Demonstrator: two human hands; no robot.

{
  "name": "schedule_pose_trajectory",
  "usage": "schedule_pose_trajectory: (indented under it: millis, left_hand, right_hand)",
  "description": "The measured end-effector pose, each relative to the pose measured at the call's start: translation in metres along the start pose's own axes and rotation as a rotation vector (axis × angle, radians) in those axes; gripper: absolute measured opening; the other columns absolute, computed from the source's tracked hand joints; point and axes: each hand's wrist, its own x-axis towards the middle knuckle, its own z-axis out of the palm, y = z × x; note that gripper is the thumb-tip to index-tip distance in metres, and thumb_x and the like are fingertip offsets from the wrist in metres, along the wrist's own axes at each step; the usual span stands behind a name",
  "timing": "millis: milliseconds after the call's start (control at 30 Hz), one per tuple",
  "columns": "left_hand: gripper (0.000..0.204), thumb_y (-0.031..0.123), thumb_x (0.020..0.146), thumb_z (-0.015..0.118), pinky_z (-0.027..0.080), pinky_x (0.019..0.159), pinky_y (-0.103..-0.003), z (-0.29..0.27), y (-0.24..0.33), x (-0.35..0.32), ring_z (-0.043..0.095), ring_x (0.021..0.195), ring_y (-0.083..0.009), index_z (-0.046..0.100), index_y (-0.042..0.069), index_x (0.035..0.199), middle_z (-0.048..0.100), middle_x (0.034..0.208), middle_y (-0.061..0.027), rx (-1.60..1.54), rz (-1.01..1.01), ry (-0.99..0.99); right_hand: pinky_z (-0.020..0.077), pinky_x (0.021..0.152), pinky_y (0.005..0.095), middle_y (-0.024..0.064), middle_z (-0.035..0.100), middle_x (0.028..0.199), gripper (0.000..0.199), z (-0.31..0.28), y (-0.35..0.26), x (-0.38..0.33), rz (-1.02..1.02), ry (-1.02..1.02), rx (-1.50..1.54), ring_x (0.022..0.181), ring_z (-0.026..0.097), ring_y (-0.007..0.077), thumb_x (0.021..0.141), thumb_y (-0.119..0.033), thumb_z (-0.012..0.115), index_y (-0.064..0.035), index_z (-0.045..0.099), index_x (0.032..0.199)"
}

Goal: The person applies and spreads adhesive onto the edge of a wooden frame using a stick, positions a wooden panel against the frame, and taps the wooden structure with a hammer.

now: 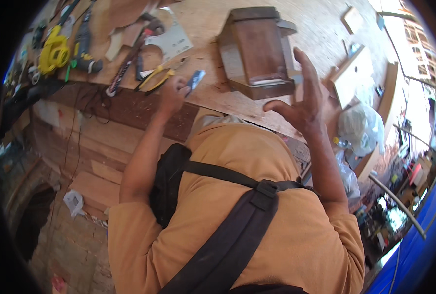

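Observation:
My left hand is closed at the near edge of the workbench, its fingers gripping a small flat blue piece whose kind I cannot make out. In front of me on the bench stands a brown wooden box with slanted sides and a rim along its near edge. To the right of that box, my right hand is raised with thumb and fingers spread, holding nothing. Whether its fingers touch the box is unclear. Yellow-handled pliers lie just left of my left hand.
On the bench's left are a yellow power tool, a drill-like tool, a hammer and a pale flat sheet. Plastic bags and a pale board sit at the right. Cables hang off the front edge.

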Motion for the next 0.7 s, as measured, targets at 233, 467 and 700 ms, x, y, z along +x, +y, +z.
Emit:
schedule_pose_trajectory:
  millis: [233, 467, 700]
  left_hand:
    - [0.023, 0.008, 0.087, 0.069, 0.054, 0.063, -0.027, -0.008, 0.012, 0.004, 0.065, 0.072, -0.0112, 0.064, -0.002, 0.107, 0.068, 0.086, -0.0074, -0.362, -0.058, 0.039]
    - [0.021, 0.005, 0.092, 0.067, 0.056, 0.058, -0.025, -0.028, 0.053, -0.014, 0.066, 0.071, -0.0101, 0.062, 0.0, 0.112, 0.07, 0.091, -0.0067, -1.086, -0.063, -0.091]
    - [0.025, -0.001, 0.092, 0.064, 0.057, 0.067, -0.036, -0.038, 0.121, -0.033, 0.067, 0.077, -0.0206, 0.061, 0.002, 0.117, 0.07, 0.097, -0.0121, -1.043, 0.16, -0.445]
  right_hand:
    - [0.0487, 0.098, 0.0402, 0.0168, 0.057, 0.132, 0.12, 0.024, 0.007, -0.03, 0.363, 0.009, 0.302, 0.119, 0.058, 0.0303, 0.053, -0.039, 0.095, -0.0021, 0.034, 0.15]
    - [0.047, 0.094, 0.0428, 0.0177, 0.062, 0.118, 0.08, 0.055, 0.052, -0.039, 0.206, 0.075, 0.276, 0.11, 0.059, 0.0347, 0.06, -0.017, 0.093, -0.0001, 0.056, 0.128]
    - [0.0448, 0.098, 0.0452, 0.0174, 0.063, 0.118, 0.081, 0.056, 0.046, -0.033, 0.154, 0.101, 0.25, 0.113, 0.057, 0.0364, 0.06, -0.026, 0.093, -0.003, 0.056, 0.128]
